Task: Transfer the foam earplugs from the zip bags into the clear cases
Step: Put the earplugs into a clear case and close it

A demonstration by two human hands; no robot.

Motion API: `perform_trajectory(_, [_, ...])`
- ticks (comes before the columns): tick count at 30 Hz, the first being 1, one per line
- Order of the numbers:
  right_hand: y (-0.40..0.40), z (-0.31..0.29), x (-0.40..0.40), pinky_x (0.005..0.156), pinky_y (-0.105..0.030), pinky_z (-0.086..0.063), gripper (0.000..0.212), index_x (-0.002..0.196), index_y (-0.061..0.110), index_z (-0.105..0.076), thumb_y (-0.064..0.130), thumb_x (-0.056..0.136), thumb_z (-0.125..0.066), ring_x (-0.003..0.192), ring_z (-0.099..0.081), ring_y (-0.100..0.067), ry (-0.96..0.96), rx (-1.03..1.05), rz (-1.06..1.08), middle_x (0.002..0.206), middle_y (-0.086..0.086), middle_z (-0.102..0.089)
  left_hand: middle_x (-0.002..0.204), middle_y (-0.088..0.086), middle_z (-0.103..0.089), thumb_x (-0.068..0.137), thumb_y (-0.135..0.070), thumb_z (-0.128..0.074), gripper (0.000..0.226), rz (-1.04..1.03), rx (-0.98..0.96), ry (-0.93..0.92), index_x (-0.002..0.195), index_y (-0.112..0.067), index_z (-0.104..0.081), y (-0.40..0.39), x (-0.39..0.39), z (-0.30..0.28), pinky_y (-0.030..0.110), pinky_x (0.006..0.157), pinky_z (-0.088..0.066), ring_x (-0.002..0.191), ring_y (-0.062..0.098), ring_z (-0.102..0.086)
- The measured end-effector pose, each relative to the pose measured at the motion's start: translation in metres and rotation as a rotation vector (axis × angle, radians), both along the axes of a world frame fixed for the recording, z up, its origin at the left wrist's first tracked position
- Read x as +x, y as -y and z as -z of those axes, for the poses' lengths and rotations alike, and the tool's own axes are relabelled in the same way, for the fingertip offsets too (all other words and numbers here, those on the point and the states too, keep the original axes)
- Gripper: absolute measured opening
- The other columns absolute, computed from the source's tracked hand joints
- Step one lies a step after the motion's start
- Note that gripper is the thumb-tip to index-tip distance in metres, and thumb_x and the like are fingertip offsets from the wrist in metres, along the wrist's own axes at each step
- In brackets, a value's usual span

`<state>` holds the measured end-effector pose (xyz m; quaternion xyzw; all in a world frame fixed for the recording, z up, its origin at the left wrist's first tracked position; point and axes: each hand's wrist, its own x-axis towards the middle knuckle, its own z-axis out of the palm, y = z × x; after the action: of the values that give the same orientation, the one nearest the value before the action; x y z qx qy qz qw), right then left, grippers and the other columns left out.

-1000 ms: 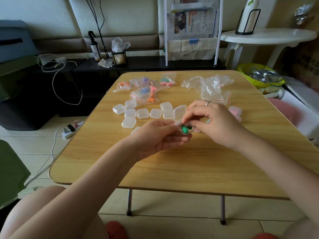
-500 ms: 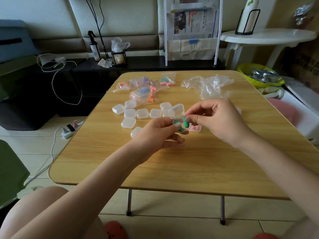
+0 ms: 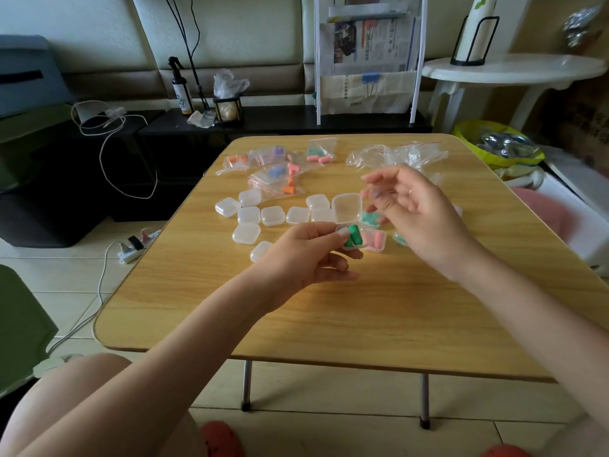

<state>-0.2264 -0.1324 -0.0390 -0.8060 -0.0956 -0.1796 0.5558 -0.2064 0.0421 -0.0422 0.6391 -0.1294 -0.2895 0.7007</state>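
Left hand (image 3: 303,255) pinches the open case (image 3: 351,239) (green earplugs (image 3: 353,235) protrude); right hand (image 3: 418,212), relaxed, empty. Closing the lid (image 3: 346,207) may squeeze them out.

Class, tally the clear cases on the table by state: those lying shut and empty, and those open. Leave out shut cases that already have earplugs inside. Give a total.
Shut empty cases: 9
Open case, held by the left hand: 1
Total: 10
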Motion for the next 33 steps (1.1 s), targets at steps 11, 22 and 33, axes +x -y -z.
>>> perform_trajectory(11, [-0.009,0.013,-0.006,0.081,-0.007,-0.044,0.035,0.112,0.025,-0.065,0.026,0.078,-0.074,0.1,-0.053,0.001,-0.036,-0.256,-0.072,0.106,0.003,-0.058,0.095,0.018,-0.067,0.096,-0.009,-0.035,0.031,-0.037,-0.222,-0.34,0.11,0.007,-0.058,-0.006,0.009,-0.002,0.035,0.075,-0.059,0.081,0.026,-0.067])
perform_trajectory(22, [-0.019,0.026,-0.007,0.069,-0.022,-0.05,0.009,0.095,0.02,-0.068,0.017,0.087,-0.067,0.088,-0.059,-0.008,0.09,-0.226,0.02,0.094,0.001,-0.067,0.095,0.015,-0.069,0.079,-0.031,-0.061,0.043,0.065,-0.065,-0.326,0.107,0.001,-0.066,-0.007,0.008,0.0,0.033,0.084,-0.057,0.091,0.023,-0.068])
perform_trajectory(33, [-0.01,0.021,-0.011,0.106,-0.012,-0.033,0.052,0.131,0.04,-0.046,0.011,0.091,-0.06,0.127,-0.043,0.006,-0.119,-0.412,-0.217,0.135,0.02,-0.049,0.101,0.017,-0.066,0.092,0.006,-0.046,0.033,0.104,-0.134,-0.221,0.125,0.008,-0.052,-0.011,0.015,0.002,0.026,0.078,-0.057,0.085,0.02,-0.067])
